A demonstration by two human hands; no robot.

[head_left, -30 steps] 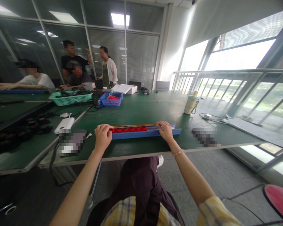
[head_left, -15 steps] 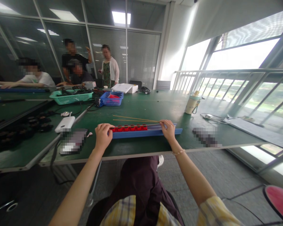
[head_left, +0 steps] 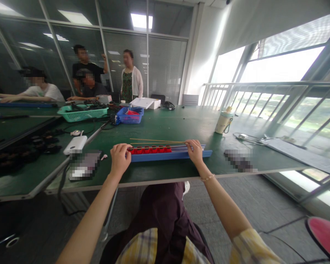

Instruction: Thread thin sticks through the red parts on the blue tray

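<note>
A long blue plastic rail [head_left: 165, 157] lies along the front of the table, with a row of red, box-like pieces [head_left: 150, 150] set along its left and middle part. My left hand [head_left: 120, 157] is closed around the left end of the rail, thumb at the near side. My right hand [head_left: 194, 149] is at the right part of the rail, its fingers pinched on the ends of thin yellowish sticks [head_left: 156, 140]. These run leftward above the red pieces. My fingers hide exactly how the sticks are held.
A phone [head_left: 86, 165] and white device [head_left: 75, 145] lie left, another blurred dark item [head_left: 238, 160] right. Farther back are a green basket [head_left: 84, 115], a blue basket [head_left: 130, 116] and a bottle [head_left: 224, 121]. Several people are beyond.
The free ends of the sticks have shifted slightly left, and the lower stick has dropped closer to the red pieces. Both hands stay nearly in place. A standing person has moved slightly right.
</note>
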